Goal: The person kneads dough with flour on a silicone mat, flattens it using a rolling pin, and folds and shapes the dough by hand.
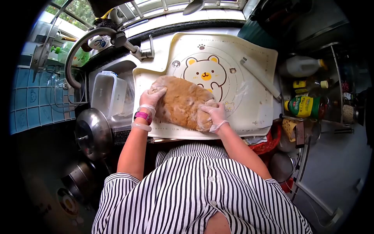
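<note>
A large, flattened lump of brown dough [181, 102] lies on a cream kneading mat [249, 97] printed with a bear and ring markings. At its left edge, my left hand [154, 96] grips the dough, fingers curled over the rim. My right hand [214, 115] is closed on the lower right end, where the dough bulges up around the fingers. Both hands wear thin clear gloves. A pink wristband [142, 116] circles my left wrist. Beyond my right hand, a white rolling pin [261, 79] rests slantwise on the mat.
Left of the mat, a clear plastic container [106, 94] stands in the sink under a curved faucet [74, 58]. A metal lid [92, 134] is at the near left. On the right, a rack holds several bottles, including a yellow-green labelled bottle [306, 107]. A white scraper [265, 116] lies at the mat's right edge.
</note>
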Tool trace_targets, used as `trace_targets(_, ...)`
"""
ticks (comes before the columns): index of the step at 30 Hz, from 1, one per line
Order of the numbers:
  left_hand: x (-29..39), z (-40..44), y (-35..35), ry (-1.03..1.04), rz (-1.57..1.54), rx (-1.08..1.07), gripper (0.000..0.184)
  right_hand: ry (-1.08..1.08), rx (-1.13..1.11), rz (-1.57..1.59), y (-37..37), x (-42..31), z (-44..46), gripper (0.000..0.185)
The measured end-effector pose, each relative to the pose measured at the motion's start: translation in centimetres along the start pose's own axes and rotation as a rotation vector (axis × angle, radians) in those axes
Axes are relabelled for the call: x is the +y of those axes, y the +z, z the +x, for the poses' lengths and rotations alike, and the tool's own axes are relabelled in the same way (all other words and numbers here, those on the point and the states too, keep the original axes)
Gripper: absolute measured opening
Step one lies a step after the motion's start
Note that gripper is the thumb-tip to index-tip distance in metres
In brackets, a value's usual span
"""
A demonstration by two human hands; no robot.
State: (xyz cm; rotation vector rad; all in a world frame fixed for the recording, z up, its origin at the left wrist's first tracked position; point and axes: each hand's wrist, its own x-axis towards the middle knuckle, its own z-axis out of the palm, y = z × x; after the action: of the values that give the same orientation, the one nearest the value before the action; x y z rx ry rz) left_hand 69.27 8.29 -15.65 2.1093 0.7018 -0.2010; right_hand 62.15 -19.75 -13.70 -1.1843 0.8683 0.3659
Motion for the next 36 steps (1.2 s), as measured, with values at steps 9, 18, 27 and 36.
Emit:
trace_targets(9,6.9,-7.4,-8.0,-0.001,-0.627,-0.327,0.039,-0.185,-0.142,0.055,-9.3,-10.7,-3.2,0.052)
trace_targets(18,3.8,-6.8,3.4,0.826,0.27,0.199,0.058,-1.111,0.243,-1.418,-8.6,-9.6,-1.5,0.071)
trace_targets(27,7.3,-8.8,9.8,0.839,0.704,-0.152,0.07,-1.077,0.13,-1.517,-3.0,-3.4,4.3,0.061)
trace_targets(36,5.9,-7.7,7.4,0.819,0.665,-0.087,0.076,-0.97,0.125,-1.606,-4.2,-5.9,3.9,0.063)
